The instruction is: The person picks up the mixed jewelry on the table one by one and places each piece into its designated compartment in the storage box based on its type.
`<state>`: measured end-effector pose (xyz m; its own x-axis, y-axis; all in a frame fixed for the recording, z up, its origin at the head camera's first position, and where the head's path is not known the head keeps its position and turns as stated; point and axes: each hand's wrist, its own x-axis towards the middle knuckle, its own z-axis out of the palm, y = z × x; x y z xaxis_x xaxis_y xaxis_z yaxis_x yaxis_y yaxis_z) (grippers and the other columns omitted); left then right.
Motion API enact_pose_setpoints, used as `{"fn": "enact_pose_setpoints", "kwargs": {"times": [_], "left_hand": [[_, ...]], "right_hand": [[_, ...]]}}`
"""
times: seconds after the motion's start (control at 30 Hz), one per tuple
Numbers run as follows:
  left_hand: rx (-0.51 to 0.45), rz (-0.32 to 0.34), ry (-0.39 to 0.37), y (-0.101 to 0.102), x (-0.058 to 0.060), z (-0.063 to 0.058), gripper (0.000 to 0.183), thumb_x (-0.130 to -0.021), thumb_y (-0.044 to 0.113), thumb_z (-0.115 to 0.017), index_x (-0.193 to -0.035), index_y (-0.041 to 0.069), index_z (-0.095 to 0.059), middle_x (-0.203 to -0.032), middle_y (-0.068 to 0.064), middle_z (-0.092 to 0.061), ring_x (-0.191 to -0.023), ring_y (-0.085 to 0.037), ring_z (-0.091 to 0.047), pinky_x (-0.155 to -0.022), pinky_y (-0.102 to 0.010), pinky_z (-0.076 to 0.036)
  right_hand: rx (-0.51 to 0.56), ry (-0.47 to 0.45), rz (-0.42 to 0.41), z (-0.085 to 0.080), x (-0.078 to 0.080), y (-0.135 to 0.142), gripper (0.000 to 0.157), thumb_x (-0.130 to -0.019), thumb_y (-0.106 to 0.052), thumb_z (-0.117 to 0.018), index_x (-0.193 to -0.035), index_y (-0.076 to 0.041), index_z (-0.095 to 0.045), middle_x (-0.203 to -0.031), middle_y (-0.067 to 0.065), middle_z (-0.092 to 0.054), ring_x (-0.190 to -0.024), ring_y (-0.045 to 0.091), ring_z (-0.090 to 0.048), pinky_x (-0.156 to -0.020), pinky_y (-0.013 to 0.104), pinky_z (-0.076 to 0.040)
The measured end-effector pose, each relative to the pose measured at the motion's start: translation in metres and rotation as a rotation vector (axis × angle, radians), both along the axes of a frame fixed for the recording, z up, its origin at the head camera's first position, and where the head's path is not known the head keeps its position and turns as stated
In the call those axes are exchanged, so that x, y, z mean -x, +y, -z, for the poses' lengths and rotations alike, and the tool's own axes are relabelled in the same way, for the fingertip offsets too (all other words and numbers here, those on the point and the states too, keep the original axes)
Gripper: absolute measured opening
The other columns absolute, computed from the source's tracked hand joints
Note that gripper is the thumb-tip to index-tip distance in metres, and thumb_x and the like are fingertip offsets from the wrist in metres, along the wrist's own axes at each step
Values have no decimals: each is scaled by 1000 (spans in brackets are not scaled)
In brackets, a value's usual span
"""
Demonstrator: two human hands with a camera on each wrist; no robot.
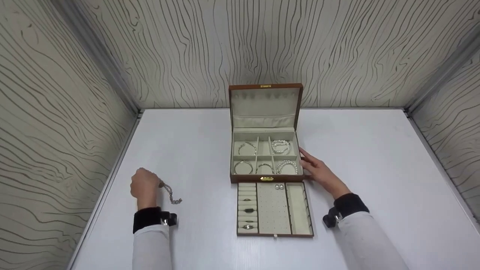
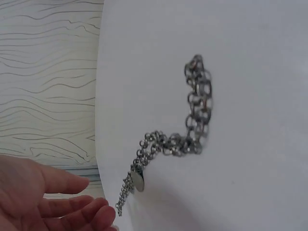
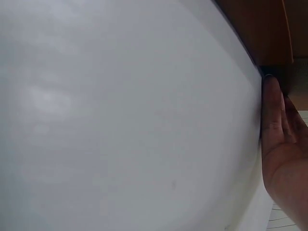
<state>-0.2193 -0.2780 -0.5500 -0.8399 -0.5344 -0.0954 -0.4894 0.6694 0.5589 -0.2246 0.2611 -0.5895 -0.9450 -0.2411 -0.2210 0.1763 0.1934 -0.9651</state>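
A silver chain bracelet [image 2: 197, 103] with a small oval tag lies in a bent line on the white tabletop. My left hand [image 1: 144, 184] is beside one end of the chain [image 1: 172, 195]; the left wrist view shows the thumb apart from the loosely bent fingers [image 2: 98, 216], which are right by that end. On the right, my right hand [image 1: 318, 172] rests its extended fingers [image 3: 273, 103] against the side of a brown jewelry box [image 1: 267, 178]. The box's lid [image 1: 266, 103] stands up, and bracelets and pearl strings [image 1: 281, 147] lie in its compartments.
In front of the box a pulled-out drawer [image 1: 273, 210] holds several rings [image 1: 248, 210] in its left slots and a pair of stud earrings [image 1: 279, 186]. Patterned panels [image 1: 240, 48] wall the white table [image 1: 198, 150] at the back and sides.
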Motion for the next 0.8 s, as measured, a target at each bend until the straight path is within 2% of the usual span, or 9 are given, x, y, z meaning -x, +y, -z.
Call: {"fn": "enact_pose_setpoints", "kwargs": {"times": [0.13,0.27,0.4,0.6,0.8], "left_hand": [[-15,-15,-41,-10,-3,3,25,-90,9,-50,-100,-11,-62,-101,-36,-63,-86,-49,-63,-59,-55,-51],[-27,-4,-99,-14,-7,6,35,-92,18,-52,-106,-14,-59,-106,-38,-61,-92,-51,-62,-66,-58,-51],[-37,5,-119,-15,-9,8,38,-92,21,-54,-107,-14,-58,-106,-37,-61,-92,-51,-62,-67,-58,-51],[-37,-2,-112,-13,-7,14,34,-91,19,-57,-103,-13,-60,-103,-36,-62,-89,-49,-63,-66,-56,-51],[-39,-27,-147,-13,-4,16,24,-89,6,-49,-102,-11,-60,-102,-34,-62,-87,-46,-63,-66,-54,-51]], "right_hand": [[0,9,0,0,-1,0,61,-105,-26,-47,-157,-18,-18,-152,30,-29,-134,47,-37,-98,51,-46],[6,9,4,-1,-1,0,61,-105,-26,-49,-157,-18,-20,-150,29,-31,-133,46,-38,-97,50,-47],[8,4,5,-2,-2,-1,61,-104,-26,-50,-157,-19,-21,-150,29,-31,-134,47,-37,-98,50,-47],[-8,7,1,-3,-2,-1,60,-105,-25,-49,-157,-19,-20,-151,29,-30,-134,47,-35,-98,53,-45],[-18,11,-4,-3,-2,-1,60,-105,-24,-48,-157,-19,-20,-150,29,-31,-135,47,-35,-98,54,-45]]}}
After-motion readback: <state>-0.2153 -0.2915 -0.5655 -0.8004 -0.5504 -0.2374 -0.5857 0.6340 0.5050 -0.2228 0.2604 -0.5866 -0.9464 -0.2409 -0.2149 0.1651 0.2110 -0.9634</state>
